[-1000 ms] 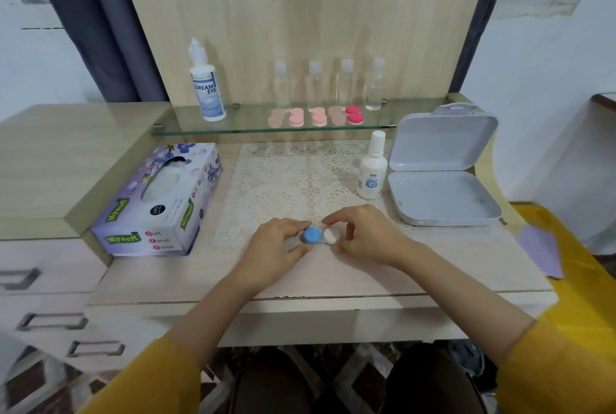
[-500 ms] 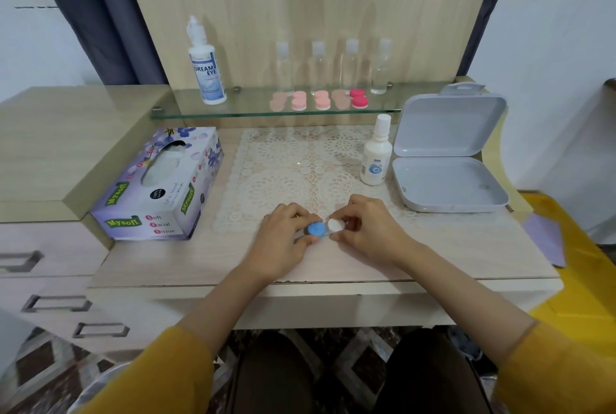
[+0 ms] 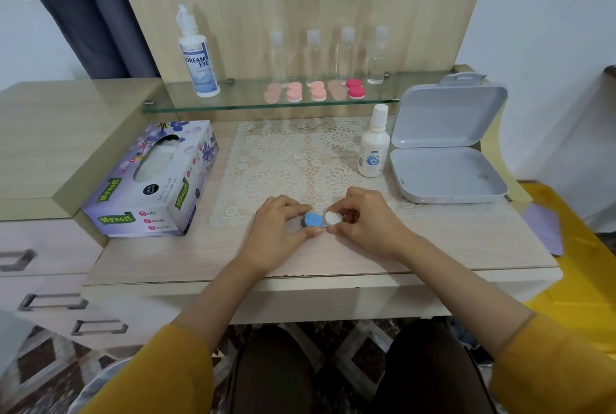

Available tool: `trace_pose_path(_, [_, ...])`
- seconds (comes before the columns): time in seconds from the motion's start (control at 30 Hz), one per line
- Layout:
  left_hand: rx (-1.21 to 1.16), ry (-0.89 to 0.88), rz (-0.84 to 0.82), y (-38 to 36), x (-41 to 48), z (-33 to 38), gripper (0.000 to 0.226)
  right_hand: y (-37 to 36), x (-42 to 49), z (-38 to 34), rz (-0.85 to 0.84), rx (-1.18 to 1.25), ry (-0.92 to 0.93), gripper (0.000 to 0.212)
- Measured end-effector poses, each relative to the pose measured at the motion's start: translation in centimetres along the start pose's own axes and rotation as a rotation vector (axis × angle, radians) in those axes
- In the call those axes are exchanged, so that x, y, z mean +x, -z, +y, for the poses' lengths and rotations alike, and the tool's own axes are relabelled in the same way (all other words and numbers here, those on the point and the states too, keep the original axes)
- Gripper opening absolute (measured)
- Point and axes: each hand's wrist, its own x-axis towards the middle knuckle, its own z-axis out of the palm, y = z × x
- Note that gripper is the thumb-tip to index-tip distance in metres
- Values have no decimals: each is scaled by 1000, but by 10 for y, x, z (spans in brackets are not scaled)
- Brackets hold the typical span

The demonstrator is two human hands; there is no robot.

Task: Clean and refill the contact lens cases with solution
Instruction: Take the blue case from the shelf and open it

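The light was soft, even and fairly bright, its source out of sight. The left hand (image 3: 276, 233) and right hand (image 3: 366, 223) threw only a faint shadow on the desk (image 3: 466, 240) just beneath them, and the lens case (image 3: 314, 220) they gripped looked sharp. Beyond the hands the glass shelf (image 3: 246, 96) carried pale reflections, and the clear bottles (image 3: 313, 56) on it were washed-out and soft. Outward from the hands, straight lines bowed and detail smeared towards every edge. The wall (image 3: 550, 46) far to their right was brightest.

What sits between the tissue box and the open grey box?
The head view shows a lace mat, a small white bottle standing beside the grey box, and the left hand and right hand holding a lens case.
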Motion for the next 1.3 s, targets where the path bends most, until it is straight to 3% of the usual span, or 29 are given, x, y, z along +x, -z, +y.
trace_pose_path(0.1, [-26, -71, -72, 3, -2, -4, 34, 0, 0, 0, 5, 4, -7, 23])
trace_pose_path(0.27, [-60, 8, 26, 1, 1, 0, 22, -1, 0, 0, -1, 10, -11, 22])
trace_pose_path(0.47, [-17, -86, -95, 5, -1, -4, 32, 0, 0, -1, 0, 14, -22, 22])
trace_pose_path(0.67, [-68, -32, -59, 4, 1, -2, 25, 1, 0, -3, -5, 5, -23, 23])
trace_pose_path(0.87, [18, -68, -233, 11, 6, -2, 33, 1, 1, -2, -6, -5, -17, 24])
trace_pose_path(1.03, [25, -41, -177, 12, 8, 0, 26, 1, 1, -2, -7, -20, -8, 24])
trace_pose_path(1.17, [-19, -69, -261, 16, 11, 0, 38, 0, 1, -1, -4, -9, -9, 23])
trace_pose_path(1.3, [1, -45, -224, 15, 12, 2, 28, 0, 1, 0, -9, -9, -6, 22])
